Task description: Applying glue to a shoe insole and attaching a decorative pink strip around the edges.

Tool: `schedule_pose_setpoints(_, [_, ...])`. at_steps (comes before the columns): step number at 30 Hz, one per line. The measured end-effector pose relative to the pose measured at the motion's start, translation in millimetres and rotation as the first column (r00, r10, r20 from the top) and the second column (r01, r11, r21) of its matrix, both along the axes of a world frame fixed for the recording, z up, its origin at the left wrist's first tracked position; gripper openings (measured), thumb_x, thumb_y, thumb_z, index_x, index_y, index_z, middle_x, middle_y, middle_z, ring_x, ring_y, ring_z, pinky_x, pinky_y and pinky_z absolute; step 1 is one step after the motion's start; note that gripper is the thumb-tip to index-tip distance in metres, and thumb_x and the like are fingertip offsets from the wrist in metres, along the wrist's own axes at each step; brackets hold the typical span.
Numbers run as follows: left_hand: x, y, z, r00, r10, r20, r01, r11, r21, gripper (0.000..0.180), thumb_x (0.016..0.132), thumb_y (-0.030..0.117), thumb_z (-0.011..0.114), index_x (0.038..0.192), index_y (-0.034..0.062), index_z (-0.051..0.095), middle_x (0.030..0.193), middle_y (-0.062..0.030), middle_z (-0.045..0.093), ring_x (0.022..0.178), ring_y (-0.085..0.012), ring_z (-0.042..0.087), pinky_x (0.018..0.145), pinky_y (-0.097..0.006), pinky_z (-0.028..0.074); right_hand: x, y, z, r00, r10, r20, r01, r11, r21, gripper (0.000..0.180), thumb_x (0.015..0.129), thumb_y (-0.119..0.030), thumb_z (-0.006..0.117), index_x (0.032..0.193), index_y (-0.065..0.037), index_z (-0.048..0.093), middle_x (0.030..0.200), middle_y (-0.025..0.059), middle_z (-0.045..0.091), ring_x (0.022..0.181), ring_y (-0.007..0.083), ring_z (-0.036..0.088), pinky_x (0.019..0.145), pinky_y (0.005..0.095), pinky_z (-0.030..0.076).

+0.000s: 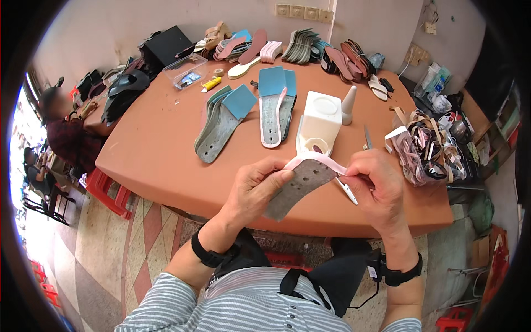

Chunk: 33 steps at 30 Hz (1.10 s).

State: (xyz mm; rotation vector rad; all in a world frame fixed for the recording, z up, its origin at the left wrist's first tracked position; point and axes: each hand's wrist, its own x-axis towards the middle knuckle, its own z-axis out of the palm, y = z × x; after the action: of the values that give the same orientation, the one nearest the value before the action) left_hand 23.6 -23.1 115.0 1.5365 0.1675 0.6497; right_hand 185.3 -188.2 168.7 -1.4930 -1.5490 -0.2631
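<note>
- The left grip (251, 185) is closed on a grey insole (296, 193), its thumb over the upper face near the left edge.
- The right grip (376, 185) pinches a pale pink strip (326, 159) at the insole's right corner.
- The insole is held tilted above the near edge of the desk (160, 144); its far end, lined by the strip, shows several holes.
- Just beyond the insole stands a white box-shaped container (322, 120), with a round opening on its near side.
- Right of the container, a white cone (348, 105) stands upright.
- A slim white tool (348, 192) lies between the insole and the right grip; a pointed metal blade (367, 135) shows beyond that grip.
- Left of the container is a stack of insoles (270, 116), the top one edged in pink, with blue pieces (272, 81) at its far end.
- Farther left lies a fanned pile of grey insoles (213, 141), a blue square (240, 102) at its far right.
- A transparent bag of straps (423, 149) sits at the desk's right side.
</note>
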Motion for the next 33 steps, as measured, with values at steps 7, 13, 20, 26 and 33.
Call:
schedule_pose_setpoints(7, [-2,6,-2,0.998,-0.062,0.029,0.066,0.986,-0.155,0.027,0.098,0.017,0.058,0.115,-0.0035,0.063,0.096,-0.0021,0.066,0.086,-0.0062,0.059,0.076,-0.022,0.049,-2,16,-10,0.998,0.058,-0.004,-0.058,0.997,0.058,0.019,0.077,0.002,0.073,0.089,-0.002,0.060,0.084,0.0103,0.064,0.074,0.0248,0.064,0.064,0.0332,0.052])
schedule_pose_setpoints(13, [-8,15,0,0.997,-0.045,0.066,0.055,0.983,-0.173,0.029,0.096,0.016,0.060,0.119,-0.0009,0.058,0.105,-0.0051,0.065,0.093,-0.0090,0.061,0.080,-0.024,0.049,-13,35,-10,0.999,0.053,0.011,-0.054,0.992,0.114,0.016,0.079,0.003,0.071,0.089,-0.002,0.059,0.085,0.0109,0.064,0.078,0.0278,0.065,0.066,0.0349,0.053])
schedule_pose_setpoints(20, [-11,30,33,0.976,-0.128,0.177,0.147,0.984,-0.097,0.040,0.093,0.022,0.065,0.126,0.0019,0.052,0.114,-0.0084,0.064,0.104,-0.0142,0.062,0.092,-0.030,0.049,-30,58,-7,0.994,0.065,0.089,-0.078,0.984,0.162,0.017,0.080,0.004,0.069,0.093,-0.002,0.060,0.088,0.0111,0.065,0.077,0.0286,0.065,0.064,0.0353,0.052])
schedule_pose_setpoints(26, [-16,42,35,0.961,-0.155,0.228,0.185,0.976,-0.118,0.023,0.094,0.019,0.063,0.110,0.0019,0.060,0.107,-0.0130,0.068,0.104,-0.0175,0.064,0.093,-0.032,0.050,-41,70,-15,0.994,0.062,0.092,-0.080,0.974,0.213,0.018,0.079,0.005,0.069,0.093,-0.002,0.060,0.090,0.0108,0.066,0.079,0.0273,0.066,0.065,0.0342,0.052])
schedule_pose_setpoints(33, [-16,37,31,0.956,-0.093,0.279,0.121,0.989,-0.088,0.022,0.093,0.017,0.064,0.108,0.0014,0.060,0.112,-0.0192,0.066,0.107,-0.0257,0.065,0.093,-0.038,0.052,-48,64,-35,1.000,0.006,-0.007,-0.004,0.984,0.177,0.020,0.076,0.009,0.069,0.092,-0.002,0.061,0.087,0.0100,0.066,0.075,0.0268,0.065,0.064,0.0342,0.051])
